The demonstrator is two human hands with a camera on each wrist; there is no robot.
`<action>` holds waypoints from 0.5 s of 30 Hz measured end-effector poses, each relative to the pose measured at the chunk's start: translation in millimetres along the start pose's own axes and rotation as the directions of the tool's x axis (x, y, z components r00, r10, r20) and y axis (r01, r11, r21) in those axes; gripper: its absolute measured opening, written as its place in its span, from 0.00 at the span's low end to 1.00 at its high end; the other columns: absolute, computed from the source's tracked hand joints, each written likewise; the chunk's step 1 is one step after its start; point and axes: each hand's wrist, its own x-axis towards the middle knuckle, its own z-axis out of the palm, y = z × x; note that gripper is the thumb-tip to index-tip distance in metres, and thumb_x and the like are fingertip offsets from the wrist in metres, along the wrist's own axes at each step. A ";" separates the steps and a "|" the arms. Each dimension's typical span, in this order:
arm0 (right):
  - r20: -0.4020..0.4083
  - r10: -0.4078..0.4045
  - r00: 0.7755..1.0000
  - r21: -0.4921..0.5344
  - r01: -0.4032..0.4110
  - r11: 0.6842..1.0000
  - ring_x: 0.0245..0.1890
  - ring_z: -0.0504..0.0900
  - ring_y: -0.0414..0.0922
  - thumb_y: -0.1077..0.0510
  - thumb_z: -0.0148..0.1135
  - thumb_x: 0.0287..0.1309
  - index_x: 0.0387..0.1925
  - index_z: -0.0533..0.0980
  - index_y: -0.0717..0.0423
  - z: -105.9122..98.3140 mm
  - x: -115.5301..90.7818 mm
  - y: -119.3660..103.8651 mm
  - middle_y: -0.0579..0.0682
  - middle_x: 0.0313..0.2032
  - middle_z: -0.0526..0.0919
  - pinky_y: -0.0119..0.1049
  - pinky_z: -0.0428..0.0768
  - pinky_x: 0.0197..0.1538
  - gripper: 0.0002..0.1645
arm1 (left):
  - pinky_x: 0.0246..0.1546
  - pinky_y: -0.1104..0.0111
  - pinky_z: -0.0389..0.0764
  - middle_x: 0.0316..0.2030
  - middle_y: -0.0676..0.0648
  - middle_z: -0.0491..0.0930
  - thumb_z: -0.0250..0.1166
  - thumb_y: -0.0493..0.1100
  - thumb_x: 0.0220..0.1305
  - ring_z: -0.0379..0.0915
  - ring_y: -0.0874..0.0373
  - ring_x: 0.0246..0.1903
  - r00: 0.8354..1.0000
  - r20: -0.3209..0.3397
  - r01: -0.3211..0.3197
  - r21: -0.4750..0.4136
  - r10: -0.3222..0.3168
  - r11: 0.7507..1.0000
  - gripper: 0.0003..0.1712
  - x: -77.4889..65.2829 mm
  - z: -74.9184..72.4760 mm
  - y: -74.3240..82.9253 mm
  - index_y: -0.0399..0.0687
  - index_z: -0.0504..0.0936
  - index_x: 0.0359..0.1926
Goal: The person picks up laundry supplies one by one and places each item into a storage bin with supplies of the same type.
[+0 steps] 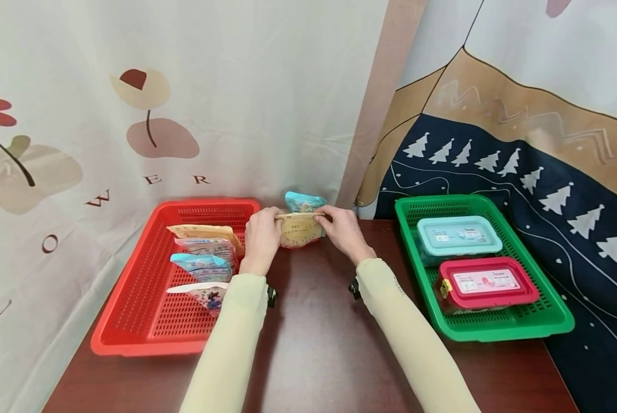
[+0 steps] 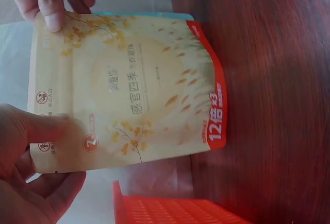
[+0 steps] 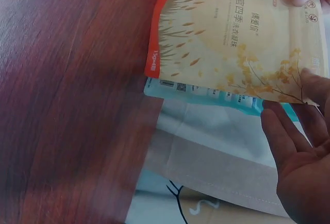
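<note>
A yellow pouch with a red bottom band (image 2: 154, 90) stands at the back of the table, pinched along its top edge by both hands. My left hand (image 1: 261, 237) grips its left top corner, thumb across the front. On the right top corner my right hand (image 1: 345, 229) has its thumb in front and fingers behind. Right behind the yellow pouch is a blue pouch (image 1: 304, 202), mostly hidden; its lower edge shows in the right wrist view.
To the left, a red basket (image 1: 132, 310) holds several upright pouches (image 1: 205, 267). On the right, a green basket (image 1: 551, 321) contains a light-blue lidded box (image 1: 459, 235) and a pink-lidded box (image 1: 488, 282). A printed curtain (image 1: 267, 103) hangs behind the brown table (image 1: 329, 344).
</note>
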 end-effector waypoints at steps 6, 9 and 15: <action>-0.070 -0.012 0.997 0.008 0.013 1.000 0.36 0.84 0.41 0.52 0.65 0.71 0.48 0.87 0.49 1.5 -3.5 -2.6 0.46 0.42 0.90 0.38 0.83 0.39 0.11 | 0.42 0.46 0.83 0.41 0.41 0.88 0.67 0.35 0.69 0.83 0.38 0.41 0.999 -0.026 0.021 0.000 -0.021 1.000 0.06 -2.5 -1.5 2.5 0.42 0.89 0.43; -0.106 -0.016 0.994 0.026 0.019 0.999 0.36 0.85 0.42 0.53 0.65 0.70 0.46 0.88 0.49 0.8 -6.5 -2.3 0.47 0.41 0.90 0.38 0.84 0.40 0.10 | 0.39 0.46 0.82 0.40 0.42 0.88 0.68 0.36 0.69 0.83 0.38 0.40 0.999 -0.029 0.016 0.000 -0.016 1.000 0.05 -3.5 -3.6 6.0 0.43 0.89 0.42; -0.163 -0.037 0.986 0.063 0.048 0.997 0.35 0.84 0.42 0.54 0.66 0.70 0.44 0.88 0.50 -4.4 -14.3 -3.7 0.47 0.40 0.90 0.39 0.83 0.40 0.08 | 0.38 0.47 0.82 0.38 0.44 0.87 0.68 0.36 0.69 0.82 0.40 0.37 0.999 -0.035 -0.002 0.005 0.002 1.000 0.03 -8.4 -9.3 16.5 0.45 0.88 0.41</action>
